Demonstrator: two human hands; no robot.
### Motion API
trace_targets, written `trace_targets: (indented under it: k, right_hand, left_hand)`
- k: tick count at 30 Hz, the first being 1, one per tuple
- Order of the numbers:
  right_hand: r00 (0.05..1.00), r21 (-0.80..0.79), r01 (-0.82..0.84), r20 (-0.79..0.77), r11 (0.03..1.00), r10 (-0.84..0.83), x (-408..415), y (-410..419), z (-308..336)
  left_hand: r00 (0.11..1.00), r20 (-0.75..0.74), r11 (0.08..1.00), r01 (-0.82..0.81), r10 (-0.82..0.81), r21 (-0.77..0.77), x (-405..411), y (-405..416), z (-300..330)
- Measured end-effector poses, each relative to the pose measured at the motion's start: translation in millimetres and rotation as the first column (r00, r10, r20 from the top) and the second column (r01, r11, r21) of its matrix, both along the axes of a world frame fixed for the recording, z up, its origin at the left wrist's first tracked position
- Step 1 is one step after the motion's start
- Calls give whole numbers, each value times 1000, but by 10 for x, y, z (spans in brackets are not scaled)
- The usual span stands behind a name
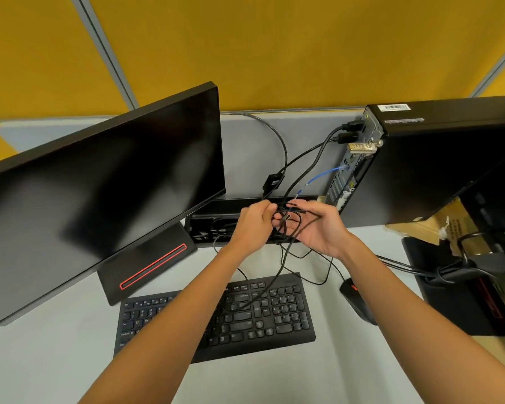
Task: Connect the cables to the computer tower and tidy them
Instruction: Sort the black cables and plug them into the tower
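Observation:
The black computer tower (pixel 438 161) stands at the right with its rear ports facing me. Two black cables (pixel 312 158), a beige connector (pixel 362 147) and a blue network cable (pixel 318 177) are plugged into it. Above the desk's middle, my left hand (pixel 255 223) grips a bunch of thin black cables (pixel 286 225), a USB plug showing between both hands. My right hand (pixel 318 225) lies palm up under the loops, its fingers loosely curled around them. One strand hangs down across the keyboard (pixel 216 319).
A black monitor (pixel 99 199) on its stand fills the left. A slotted black cable tray (pixel 216 223) sits behind the hands. At the right are a mouse (pixel 357 301), a black pad (pixel 461 301), a cardboard box (pixel 432 225) and bundled cables (pixel 449 275).

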State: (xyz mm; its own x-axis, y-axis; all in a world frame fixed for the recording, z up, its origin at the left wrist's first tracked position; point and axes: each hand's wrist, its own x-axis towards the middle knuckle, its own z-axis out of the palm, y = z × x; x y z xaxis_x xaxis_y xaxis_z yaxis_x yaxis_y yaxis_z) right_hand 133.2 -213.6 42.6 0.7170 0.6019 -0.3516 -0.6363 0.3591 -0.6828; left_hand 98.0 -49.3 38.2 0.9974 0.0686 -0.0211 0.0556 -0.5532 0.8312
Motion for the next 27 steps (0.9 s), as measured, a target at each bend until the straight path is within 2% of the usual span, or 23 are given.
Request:
trace_targets:
  k: [2,3,4,5,6,7,8,10,12,13,14,16,18,20,22,24,25,27]
  right_hand:
    - [998,28,-69,9,997,69,-7,-17,-18]
    - [993,-35,-111,31,993,112,3,-31,-22]
    - [984,-188,-130,98,974,150,21,-40,-2]
    - [959,-398,-105,202,911,199,42,-52,35]
    - [919,-595,-11,312,804,243,66,-68,83]
    - [869,-704,133,421,698,260,85,-82,151]
    - [798,-723,280,541,632,265,100,-73,218]
    - [599,-681,415,704,604,382,91,10,340]
    - [394,-765,404,640,501,659,44,157,347]
    - [332,-806,410,568,427,753,19,211,295]
    - [316,-819,424,534,387,784,-7,254,255]
    - [363,-782,421,609,459,705,-22,274,196]
    - [475,-737,360,673,573,567,-46,263,214]
    - [622,-684,303,669,664,406,-47,193,265]
    - [768,-606,306,613,734,186,-22,51,293]
    - [865,-489,337,498,805,-59,18,-128,323]
    - [891,-406,363,414,839,-184,28,-230,367]
    - [883,-230,457,234,859,-407,39,-440,480]
  left_hand:
    - [1000,-18,998,22,-21,64,13,-3,-8]
    - [1000,-3,990,21,-21,138,15,1,-18]
    - [1000,12,974,5,-8,225,15,14,-26]
    - [999,28,950,-32,24,311,8,34,-26]
    - [997,41,921,-82,72,380,1,65,-31]
    - [992,61,896,-126,110,426,-5,97,-38]
    - [988,75,880,-155,136,450,-12,128,-43]
    - [984,91,863,-177,152,474,-24,140,-30]
    - [986,98,873,-165,134,458,-14,94,-3]
    - [987,108,890,-156,121,429,-4,63,8]
    - [987,118,908,-145,106,394,5,45,22]
    - [988,143,934,-106,60,341,28,49,52]
    - [986,164,942,-66,12,329,34,118,63]
    - [979,201,934,-48,-25,353,8,212,57]
    - [973,223,922,-29,-62,386,-42,299,16]
    - [972,212,900,1,-103,435,-121,374,-33]
    - [971,205,883,13,-123,470,-163,405,-57]
    - [977,177,848,6,-117,529,-246,503,-126]
